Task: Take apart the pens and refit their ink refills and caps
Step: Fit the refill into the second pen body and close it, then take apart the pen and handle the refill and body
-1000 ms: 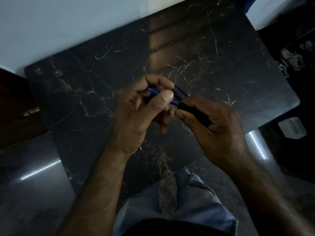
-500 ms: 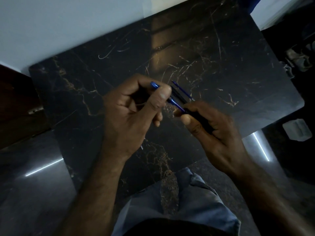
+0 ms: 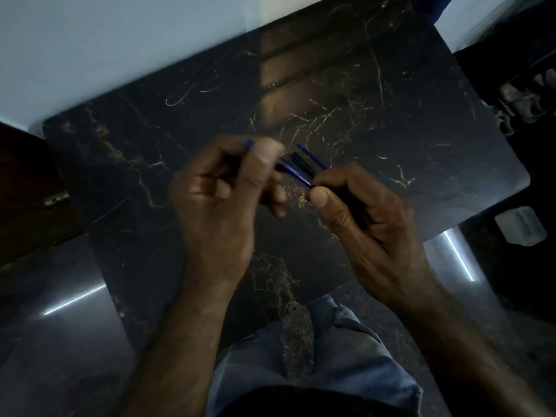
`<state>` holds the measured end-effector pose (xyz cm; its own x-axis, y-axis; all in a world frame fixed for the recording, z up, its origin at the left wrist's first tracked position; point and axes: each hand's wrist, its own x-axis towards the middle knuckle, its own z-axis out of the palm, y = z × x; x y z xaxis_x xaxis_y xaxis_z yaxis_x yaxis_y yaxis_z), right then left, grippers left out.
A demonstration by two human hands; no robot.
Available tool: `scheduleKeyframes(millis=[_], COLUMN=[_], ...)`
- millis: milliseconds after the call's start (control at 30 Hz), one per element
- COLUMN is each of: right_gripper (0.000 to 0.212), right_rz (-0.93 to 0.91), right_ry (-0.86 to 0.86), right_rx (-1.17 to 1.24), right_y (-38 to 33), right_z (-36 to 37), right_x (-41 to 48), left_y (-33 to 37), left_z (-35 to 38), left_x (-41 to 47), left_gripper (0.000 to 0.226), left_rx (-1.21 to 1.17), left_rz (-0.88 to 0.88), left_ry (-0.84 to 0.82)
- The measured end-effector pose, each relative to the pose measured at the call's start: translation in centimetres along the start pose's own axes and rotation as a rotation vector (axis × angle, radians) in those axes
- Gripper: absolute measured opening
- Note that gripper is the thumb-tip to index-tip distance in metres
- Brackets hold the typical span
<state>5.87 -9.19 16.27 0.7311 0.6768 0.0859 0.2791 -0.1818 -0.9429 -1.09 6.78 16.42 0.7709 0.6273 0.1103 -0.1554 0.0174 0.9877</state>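
Note:
My left hand (image 3: 222, 200) grips a thin blue pen part (image 3: 293, 172) whose blue end (image 3: 248, 143) sticks out above my fingers. My right hand (image 3: 361, 218) holds a bundle of dark and blue pens (image 3: 304, 161), with their tips fanning up and left past my thumb. The thin blue part runs from my left hand into the bundle at my right thumb. Both hands hover close together over the black marble table (image 3: 150, 152). The lower ends of the pens are hidden inside my right fist. My left hand is blurred.
The marble table has a rounded corner at the right (image 3: 520, 176). A pale wall (image 3: 120, 40) lies behind it. A small clear plastic container (image 3: 520, 225) lies on the floor at the right. My knee in blue cloth (image 3: 331, 350) is below the table edge.
My left hand has drawn the thin blue part further left, out from the bundle; its blue end now shows above my fingers. My right hand stays closed on the pens.

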Motion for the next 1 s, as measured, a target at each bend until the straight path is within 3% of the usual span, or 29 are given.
scheduleKeyframes(millis=[67, 167, 367, 467, 533, 800, 1000], right_gripper=[0.015, 0.015, 0.014, 0.014, 0.014, 0.017, 0.018], right_rz=[0.024, 0.042, 0.079, 0.097, 0.113, 0.118, 0.138], right_ry=[0.006, 0.027, 0.016, -0.016, -0.029, -0.028, -0.032], right_rx=[0.01, 0.001, 0.055, 0.071, 0.076, 0.106, 0.138], right_y=[0.2, 0.5, 1.3, 2.1, 2.5, 3.2, 3.4], right_z=[-0.2, -0.6, -1.1, -0.8, -0.7, -0.9, -1.0], right_x=[-0.2, -0.4, -0.8, -1.1, -1.3, -1.8, -2.0], left_y=[0.0, -1.4, -11.1, -14.7, -15.9, -18.6, -18.8], left_z=[-0.6, -2.9, -7.5, -8.6, -8.4, -8.2, -8.1], left_x=[0.7, 1.1, -3.3, -3.8, -3.6, -3.8, -4.0], left_gripper=[0.011, 0.009, 0.028, 0.019, 0.016, 0.021, 0.026], left_rx=[-0.145, -0.201, 0.408, 0.862, 1.029, 1.262, 1.262], left_rz=[-0.054, -0.116, -0.245, -0.007, 0.049, 0.013, 0.043], left_ry=[0.103, 0.087, -0.116, -0.219, -0.229, -0.172, -0.147])
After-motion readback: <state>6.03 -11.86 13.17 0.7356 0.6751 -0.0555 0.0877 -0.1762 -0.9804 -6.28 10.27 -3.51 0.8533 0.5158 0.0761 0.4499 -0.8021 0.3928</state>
